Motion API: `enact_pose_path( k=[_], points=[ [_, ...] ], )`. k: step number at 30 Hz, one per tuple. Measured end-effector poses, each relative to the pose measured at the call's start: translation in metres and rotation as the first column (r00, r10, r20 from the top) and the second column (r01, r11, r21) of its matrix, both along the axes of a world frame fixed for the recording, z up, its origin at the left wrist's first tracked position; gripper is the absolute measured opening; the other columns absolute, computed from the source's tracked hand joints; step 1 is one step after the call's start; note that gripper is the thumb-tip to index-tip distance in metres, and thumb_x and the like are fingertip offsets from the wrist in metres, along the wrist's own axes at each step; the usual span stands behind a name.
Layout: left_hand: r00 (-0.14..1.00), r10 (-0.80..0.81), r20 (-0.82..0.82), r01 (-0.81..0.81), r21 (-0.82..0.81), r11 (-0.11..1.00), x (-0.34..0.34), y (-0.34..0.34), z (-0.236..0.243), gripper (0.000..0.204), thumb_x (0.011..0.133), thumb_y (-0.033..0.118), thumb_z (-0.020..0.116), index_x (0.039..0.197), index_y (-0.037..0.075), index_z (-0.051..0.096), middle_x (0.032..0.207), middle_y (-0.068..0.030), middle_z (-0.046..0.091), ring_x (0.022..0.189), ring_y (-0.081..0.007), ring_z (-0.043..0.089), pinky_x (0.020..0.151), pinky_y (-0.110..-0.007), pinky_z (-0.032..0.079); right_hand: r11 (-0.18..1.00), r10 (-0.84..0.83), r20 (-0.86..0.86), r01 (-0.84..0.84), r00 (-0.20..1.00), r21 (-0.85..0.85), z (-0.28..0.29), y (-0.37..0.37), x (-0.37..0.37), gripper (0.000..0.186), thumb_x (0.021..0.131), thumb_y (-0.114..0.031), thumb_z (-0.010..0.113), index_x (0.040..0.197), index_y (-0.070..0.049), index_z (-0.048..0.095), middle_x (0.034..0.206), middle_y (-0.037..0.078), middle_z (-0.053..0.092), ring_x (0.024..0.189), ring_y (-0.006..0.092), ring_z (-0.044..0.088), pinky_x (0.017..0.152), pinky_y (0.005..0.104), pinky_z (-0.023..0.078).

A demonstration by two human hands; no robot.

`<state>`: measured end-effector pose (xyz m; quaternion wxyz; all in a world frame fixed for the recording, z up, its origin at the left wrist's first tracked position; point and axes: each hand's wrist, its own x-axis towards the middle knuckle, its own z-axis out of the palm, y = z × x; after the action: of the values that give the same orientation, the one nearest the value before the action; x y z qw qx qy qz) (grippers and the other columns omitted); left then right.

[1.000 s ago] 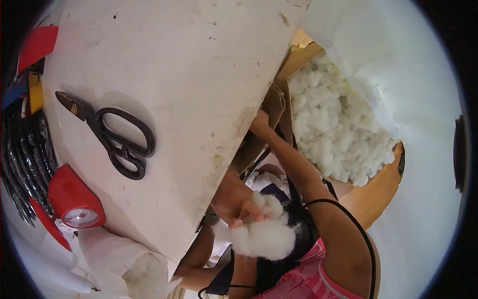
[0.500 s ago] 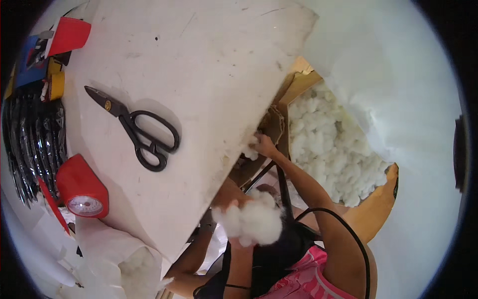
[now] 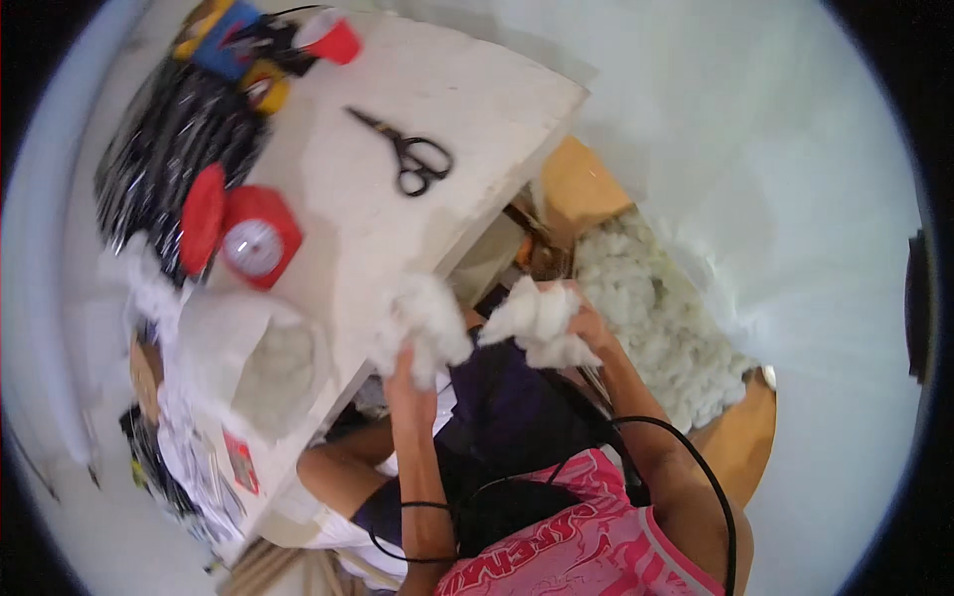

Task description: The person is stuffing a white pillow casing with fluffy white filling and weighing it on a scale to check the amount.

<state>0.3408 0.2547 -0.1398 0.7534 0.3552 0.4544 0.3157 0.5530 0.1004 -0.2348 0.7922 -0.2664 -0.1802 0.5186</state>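
Observation:
My left hand (image 3: 407, 377) is closed around a fluffy white clump of fibre stuffing (image 3: 425, 323), held beside the table's near edge. In my right hand (image 3: 586, 318) is a second torn-looking clump of stuffing (image 3: 535, 320), a short way to the right of the first. Both clumps hang over my lap, with a small gap between them, and they hide most of my fingers. Right of my right hand, a large heap of white stuffing (image 3: 656, 328) fills a cardboard box (image 3: 586, 194).
On the white table (image 3: 477, 79) lie black-handled scissors (image 3: 407, 154). A red dial scale (image 3: 260, 233) stands near a white bag (image 3: 224, 338) with stuffing inside. Black plastic packs (image 3: 189, 149), a yellow tape roll (image 3: 266, 89) and a red-and-white cup (image 3: 333, 38) line the far left.
My right hand has come back from beside the table edge with a bigger clump of stuffing. My left hand has moved left and up with its clump. The whole view has shifted.

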Motion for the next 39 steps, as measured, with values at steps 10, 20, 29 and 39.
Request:
enact_pose_path(
  k=[10,20,29,39],
  points=[
    [0.997,-0.048,-0.057,0.074,0.687,0.723,-0.171,-0.137,0.145,0.043,0.087,0.005,0.061,0.126,-0.003,0.047,0.114,-0.0078,0.057,0.105,-0.0136,0.053,0.093,-0.029,0.042,0.990,0.130,0.880,-0.020,0.456,-0.136,0.245,-0.020,-0.241,0.038,0.064,-0.002,0.060,0.102,0.000,0.065,0.089,0.013,0.068,0.081,0.0163,0.063,0.073,0.0314,0.049],
    [0.888,0.195,0.416,-0.393,0.468,0.791,-0.332,-0.218,0.179,0.036,0.081,-0.002,0.058,0.117,-0.004,0.055,0.107,-0.0082,0.062,0.094,-0.0136,0.059,0.080,-0.029,0.049,0.965,-0.258,0.782,0.194,0.568,0.177,0.294,-0.119,-0.369,0.010,0.065,-0.003,0.054,0.074,0.000,0.057,0.072,0.002,0.050,0.067,0.0106,0.046,0.061,0.0259,0.037],
    [0.792,0.196,0.578,-0.473,0.378,0.796,-0.364,-0.255,0.192,0.049,0.082,0.005,0.057,0.129,-0.003,0.048,0.122,-0.0124,0.057,0.109,-0.0216,0.058,0.093,-0.034,0.049,0.897,-0.359,0.797,0.415,0.486,0.151,0.319,-0.106,-0.395,0.015,0.079,-0.001,0.055,0.092,-0.001,0.061,0.089,0.005,0.060,0.085,0.0130,0.054,0.078,0.0263,0.044],
    [0.864,0.292,0.411,-0.503,0.667,0.549,-0.369,-0.236,0.176,0.013,0.075,-0.003,0.053,0.087,0.000,0.057,0.091,-0.0038,0.060,0.080,-0.0107,0.055,0.071,-0.026,0.046,0.984,-0.119,0.866,-0.058,0.486,0.168,0.284,-0.123,-0.460,0.041,0.072,0.010,0.054,0.112,0.003,0.058,0.111,0.016,0.057,0.107,0.0253,0.055,0.092,0.0282,0.041]
  ],
)
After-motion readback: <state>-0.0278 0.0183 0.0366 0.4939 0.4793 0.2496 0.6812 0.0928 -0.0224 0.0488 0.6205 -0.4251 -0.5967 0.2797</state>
